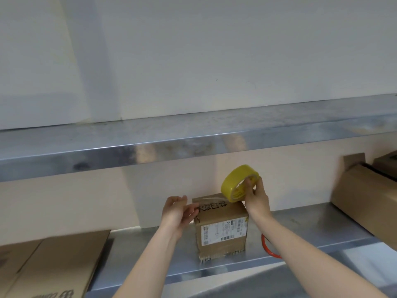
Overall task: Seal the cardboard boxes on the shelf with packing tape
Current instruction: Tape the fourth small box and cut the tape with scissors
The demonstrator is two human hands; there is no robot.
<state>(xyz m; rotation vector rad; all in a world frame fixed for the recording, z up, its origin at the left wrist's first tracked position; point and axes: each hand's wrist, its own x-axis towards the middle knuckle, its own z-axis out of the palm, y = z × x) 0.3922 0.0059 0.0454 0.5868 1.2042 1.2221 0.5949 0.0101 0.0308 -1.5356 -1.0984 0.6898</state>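
A small cardboard box [223, 231] with a white shipping label stands upright on the steel shelf [300, 229]. A clear strip of tape runs across its top from the yellow tape roll [234, 183]. My right hand [255, 194] grips the roll, raised just above the box's right top corner. My left hand [178, 211] is at the box's upper left edge, fingers curled and touching the tape end there.
A flattened cardboard box [51, 263] lies at the lower left of the shelf. A larger open box [365, 201] sits at the right. An orange ring-shaped object [268, 248] lies behind my right forearm. Another steel shelf [193, 143] runs overhead.
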